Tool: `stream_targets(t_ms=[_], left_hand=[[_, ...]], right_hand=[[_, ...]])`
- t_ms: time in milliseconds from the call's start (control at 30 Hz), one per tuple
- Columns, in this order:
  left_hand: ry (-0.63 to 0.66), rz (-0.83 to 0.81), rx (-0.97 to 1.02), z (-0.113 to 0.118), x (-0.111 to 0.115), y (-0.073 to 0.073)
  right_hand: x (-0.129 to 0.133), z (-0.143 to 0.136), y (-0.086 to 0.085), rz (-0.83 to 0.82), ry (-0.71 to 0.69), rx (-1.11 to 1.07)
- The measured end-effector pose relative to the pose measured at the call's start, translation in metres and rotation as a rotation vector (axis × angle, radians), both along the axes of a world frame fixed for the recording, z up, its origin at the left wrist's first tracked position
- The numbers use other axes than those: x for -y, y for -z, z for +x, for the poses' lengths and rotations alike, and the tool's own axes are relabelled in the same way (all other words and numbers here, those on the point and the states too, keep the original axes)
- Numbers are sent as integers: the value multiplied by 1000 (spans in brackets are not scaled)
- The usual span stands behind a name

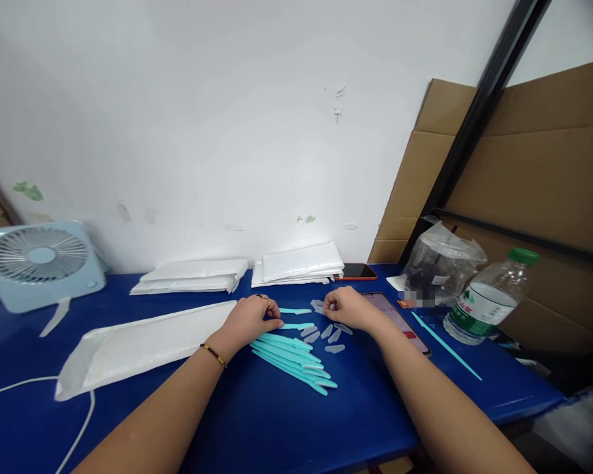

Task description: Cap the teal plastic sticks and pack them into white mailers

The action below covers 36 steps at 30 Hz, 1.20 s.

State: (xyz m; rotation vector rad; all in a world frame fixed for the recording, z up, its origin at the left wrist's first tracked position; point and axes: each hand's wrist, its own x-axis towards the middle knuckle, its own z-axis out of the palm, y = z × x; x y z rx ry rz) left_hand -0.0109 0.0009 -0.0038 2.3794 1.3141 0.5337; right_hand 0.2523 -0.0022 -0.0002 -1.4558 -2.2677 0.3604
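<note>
My left hand point(252, 319) is closed around the handle end of a teal eyebrow razor point(296, 311), whose blade end points right. A second razor point(298, 326) sticks out from under its thumb, lying near the table. Just below, a fanned pile of teal eyebrow razors point(296, 362) rests on the blue table. My right hand point(348, 308) is closed in a pinch on a translucent blade cover point(318, 306), partly hidden by the fingertips. Several loose blade covers point(334, 335) lie between the hands and the pile.
A white padded envelope point(143, 349) lies left, with stacked envelopes point(299, 262) by the wall. A fan point(42, 263) stands far left. At right are a phone point(400, 322), a lone teal razor point(447, 345), a plastic bag point(439, 263) and a water bottle point(491, 299).
</note>
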Motion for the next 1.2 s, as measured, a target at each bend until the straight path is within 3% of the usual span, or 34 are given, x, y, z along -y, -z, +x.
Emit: stream_targets(t_ms=[267,433,633,833,1200], left_hand=[[70,-61,-11,-2,0,0],[21,30,-52,1,0,0],[-3,2,13,0,1,2],[-4,-169,159,-1,0,2],[1,-320,235,-3,4,-7]], right_hand=[[0,0,-2,-116,-78,-183],[2,-2,-3,-171,-94,-228],[8,-5,-11,-12,-81,-183],[13,-9,-20,231,-154,-12],[13,-10,-18,383,-185,81]])
